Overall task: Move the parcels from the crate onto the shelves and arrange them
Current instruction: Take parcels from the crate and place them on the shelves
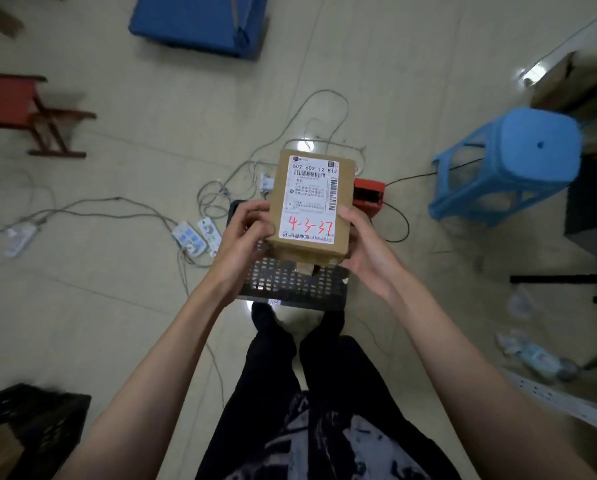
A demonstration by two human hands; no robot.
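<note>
A brown cardboard parcel (311, 202) with a white shipping label and red handwriting "4-3-37" is held up in front of me, label facing the camera. My left hand (245, 230) grips its left edge with curled fingers. My right hand (363, 244) cups its right edge and underside. Directly below the parcel stands a black perforated plastic crate (290, 282) on the floor, just ahead of my feet; its inside is mostly hidden by the parcel and my hands.
White power strips (196, 237) and tangled cables lie on the tiled floor at left. A red device (369, 195) sits behind the crate. A blue plastic stool (511, 161) stands right, a red wooden stool (20, 109) left, another black crate (30, 427) bottom left, a blue box (200, 22) at the top.
</note>
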